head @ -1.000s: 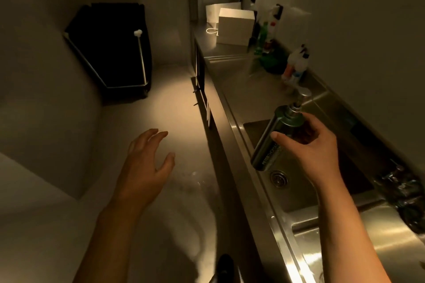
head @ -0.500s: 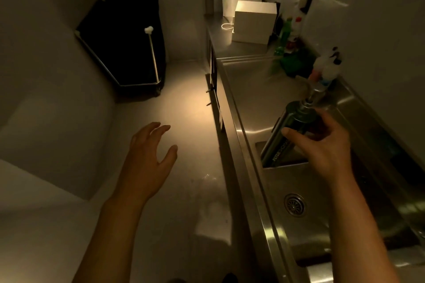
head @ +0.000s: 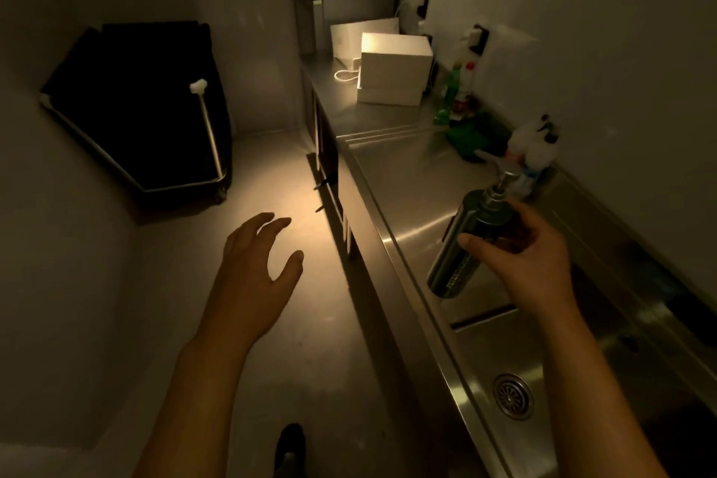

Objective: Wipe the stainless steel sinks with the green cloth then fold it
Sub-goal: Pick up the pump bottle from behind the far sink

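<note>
The whole business turns on where the green cloth (head: 475, 138) sits. It is a dark green heap (blurred, so I only take it for the cloth) on the counter (head: 392, 190), back near the wall among the cleaning bottles (head: 533, 151). It is up the counter from both hands and well apart from the sink (head: 487, 345), whose drain (head: 513, 396) shows close below the person's right forearm. Bunched as it is, it offers no long axis that I can make out. The right hand (head: 531, 264) is the nearer of the two and lines up almost straight with the heap, but it is busy. Its fingers are curled round a dark pump bottle (head: 463, 248), held clear of the counter above the sink's far edge and tilted, so its pump head points away toward the wall and its base toward the person. The left hand (head: 256, 275) holds nothing. Its fingers are spread and relaxed, and it hangs out over the floor on the other side of the counter's front edge, so it would have to cross the steel at a slant to get there. My guess is that the bottle has to be set down first, and then the right hand goes forward along the counter. Wiping has not begun.
</note>
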